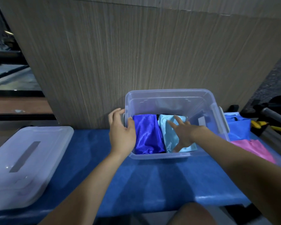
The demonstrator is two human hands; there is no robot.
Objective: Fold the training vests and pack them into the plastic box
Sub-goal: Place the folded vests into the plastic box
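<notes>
Pressing flat-fingered on the light blue vest (173, 135) inside the plastic box (169, 95), the right hand (185, 133) holds nothing, grip wide, likely settling the fold. Just left of it in the box lies the royal blue vest (148, 137). Left hand (122, 132) curls over the box's left rim, probably steadying it. Lid (23, 163) sits well left on the table (152, 179); unfolded vests (250, 143) wait right of the box.

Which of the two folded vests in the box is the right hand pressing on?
The light blue vest, on the right side of the box. The right hand lies flat on it; the dark blue vest beside it is untouched.
</notes>
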